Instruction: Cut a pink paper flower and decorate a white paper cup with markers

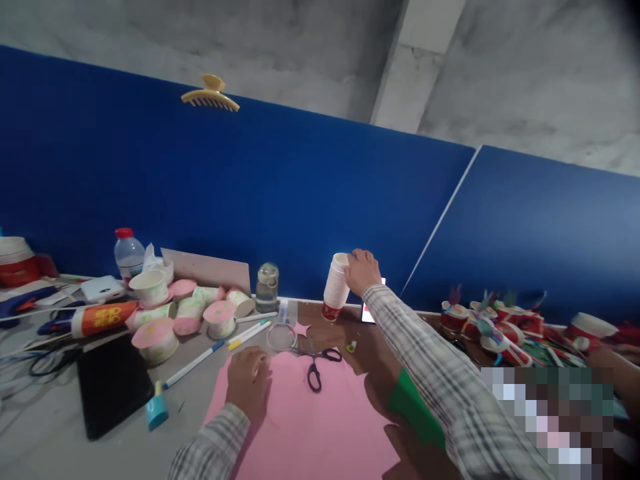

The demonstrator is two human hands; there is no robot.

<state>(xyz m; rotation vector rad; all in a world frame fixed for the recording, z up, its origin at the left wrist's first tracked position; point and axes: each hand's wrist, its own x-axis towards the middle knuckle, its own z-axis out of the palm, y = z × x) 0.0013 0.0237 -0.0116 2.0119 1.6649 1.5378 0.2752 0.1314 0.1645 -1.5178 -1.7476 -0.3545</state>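
My right hand reaches forward to a leaning stack of paper cups and grips it near the top cup's rim; the cup's far side is partly hidden. My left hand rests on a large pink sheet of paper with wavy cut edges, its fingers curled in and nothing visible in them. Scissors with dark handles lie spread on the sheet's far edge. Beyond them are a roll of clear tape and a small pink paper scrap.
Pink-topped paper cups, markers, a black tablet and a glass jar stand left. Right are a lit phone, green paper and decorated red cups. Another person's hand shows far right. A blue partition rises behind.
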